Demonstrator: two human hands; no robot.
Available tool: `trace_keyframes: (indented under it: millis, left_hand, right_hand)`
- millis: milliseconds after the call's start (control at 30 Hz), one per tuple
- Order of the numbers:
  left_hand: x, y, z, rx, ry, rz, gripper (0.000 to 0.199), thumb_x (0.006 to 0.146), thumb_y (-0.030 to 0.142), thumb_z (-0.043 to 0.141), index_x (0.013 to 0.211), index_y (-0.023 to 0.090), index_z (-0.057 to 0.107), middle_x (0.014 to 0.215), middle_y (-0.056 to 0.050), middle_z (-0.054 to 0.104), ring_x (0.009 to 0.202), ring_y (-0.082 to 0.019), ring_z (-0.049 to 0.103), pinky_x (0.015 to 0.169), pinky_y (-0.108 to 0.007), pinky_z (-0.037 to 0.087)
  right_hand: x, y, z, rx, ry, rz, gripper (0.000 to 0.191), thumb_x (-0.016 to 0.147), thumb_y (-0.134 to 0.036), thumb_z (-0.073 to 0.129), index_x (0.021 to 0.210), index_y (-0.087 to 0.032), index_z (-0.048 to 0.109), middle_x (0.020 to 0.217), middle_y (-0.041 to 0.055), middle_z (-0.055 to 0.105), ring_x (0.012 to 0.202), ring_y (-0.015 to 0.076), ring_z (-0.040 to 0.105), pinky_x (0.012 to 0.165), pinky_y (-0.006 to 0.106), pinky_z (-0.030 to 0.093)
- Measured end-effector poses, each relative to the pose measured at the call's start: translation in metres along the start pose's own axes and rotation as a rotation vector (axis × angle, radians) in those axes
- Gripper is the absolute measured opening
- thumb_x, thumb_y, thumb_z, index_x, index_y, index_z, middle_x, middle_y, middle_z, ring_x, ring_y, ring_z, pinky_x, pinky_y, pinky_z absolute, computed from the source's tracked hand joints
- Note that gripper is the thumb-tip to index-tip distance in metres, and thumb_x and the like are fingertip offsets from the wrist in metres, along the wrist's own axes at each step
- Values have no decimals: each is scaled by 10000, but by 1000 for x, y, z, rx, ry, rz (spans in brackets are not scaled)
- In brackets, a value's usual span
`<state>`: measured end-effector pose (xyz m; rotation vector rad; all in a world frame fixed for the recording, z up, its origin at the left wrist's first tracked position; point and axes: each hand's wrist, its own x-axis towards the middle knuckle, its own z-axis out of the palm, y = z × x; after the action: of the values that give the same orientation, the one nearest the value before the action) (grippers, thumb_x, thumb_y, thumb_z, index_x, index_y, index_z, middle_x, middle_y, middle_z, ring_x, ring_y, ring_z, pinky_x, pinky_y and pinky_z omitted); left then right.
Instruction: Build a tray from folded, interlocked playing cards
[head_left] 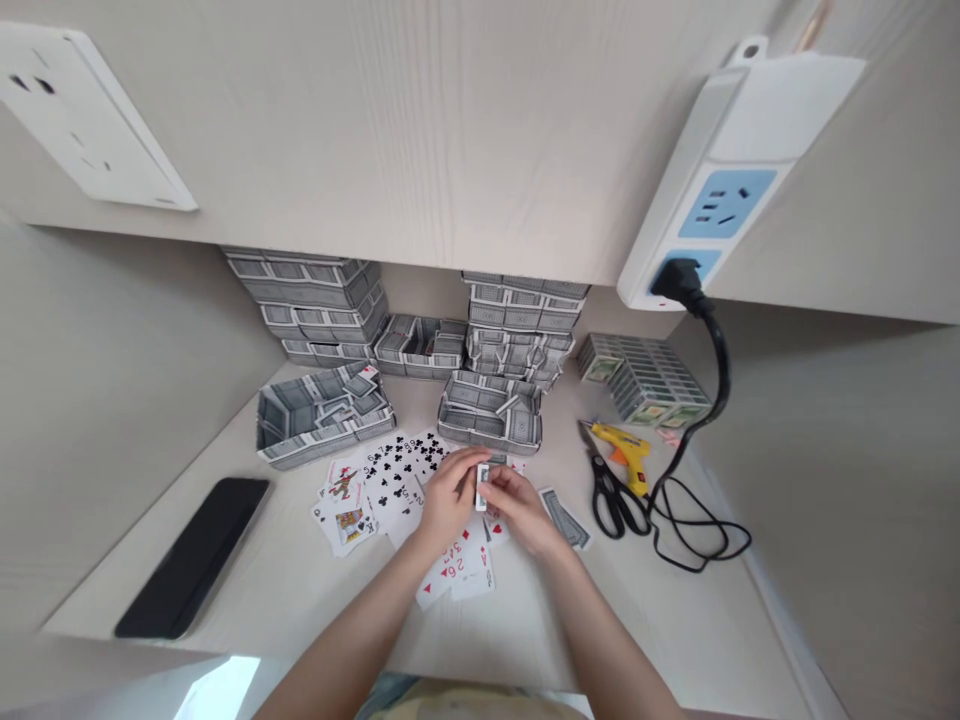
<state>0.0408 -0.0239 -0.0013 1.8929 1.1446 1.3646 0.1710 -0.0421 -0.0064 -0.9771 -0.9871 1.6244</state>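
Above the loose cards, my left hand [448, 503] and my right hand [519, 508] are closed together on a narrow, white-edged folded playing card [482, 488]. The fingers of both hands pinch it upright between them, and part of it is hidden. Under and left of my left hand lies a spread of club cards [394, 475], with a joker [344, 482] and a king [351, 524] beside it. Red-suited cards [454, 572] lie below my hands. A few face-down cards [568, 522] are right of my right hand.
Open boxes built of folded cards [322, 440] [491, 440] stand behind the cards, before stacked card boxes [322, 295] [525, 305]. At right are scissors [616, 500], a yellow glue gun [626, 448] and a black cable [720, 375] from a power strip [739, 150]. A black phone [193, 558] lies left.
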Motion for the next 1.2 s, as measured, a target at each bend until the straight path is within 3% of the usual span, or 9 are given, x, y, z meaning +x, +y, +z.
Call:
trace_keyframes:
  millis: [267,467,633,833,1033,1133,1200]
  left_hand:
    - [2,-5,-4,88,192,-16,172,796,208,514,935,216,613,922,-36,637,875,-155,588,810,-323,476]
    - [1,-9,-1,44,292,-148,173,736,290,600,873,185,573,832,-21,596,735,-125,585,628,-239,502]
    - [0,-5,0,62,152,-147,192,713,303,624,817,185,514,765,13,570,600,-89,547,595,-231,482]
    - [-3,8,-2,122,-170,56,174,698,292,630,707,176,501,988,-58,516,751,-125,541,653,-262,482]
    - [-2,11,-5,151,-214,87,81,743,234,558,726,174,507,1202,-89,444,793,-132,548,698,-285,486]
    - [-2,10,-6,161,-196,99,80,723,229,572,732,180,509,1183,-84,464,910,-173,536,757,-306,476]
    - [-3,10,-6,154,-182,85,93,701,218,582,746,183,508,1146,-80,465,836,-150,544,706,-285,481]
  right_hand:
    - [4,-2,-1,268,136,-76,283,683,-295,678,931,-229,559,890,11,607,758,141,571,591,240,457]
    - [5,-2,-4,180,237,-158,330,681,-325,673,975,-212,575,931,34,620,773,162,583,601,270,485]
    - [5,-1,-4,144,259,-176,357,681,-350,662,999,-218,569,964,44,610,808,177,587,638,302,498]
    - [6,-1,-7,82,279,-183,380,680,-344,665,1018,-198,569,979,60,616,837,179,584,692,294,476]
    - [6,-3,-9,-9,270,-176,391,681,-368,658,1029,-204,587,1020,66,623,885,195,580,733,307,463]
    - [5,-5,-9,-29,277,-153,418,667,-390,664,1032,-200,589,1021,76,626,870,201,585,709,308,469]
    - [5,-5,-8,-37,271,-151,434,657,-396,671,1033,-194,593,1025,79,626,869,204,585,719,313,468]
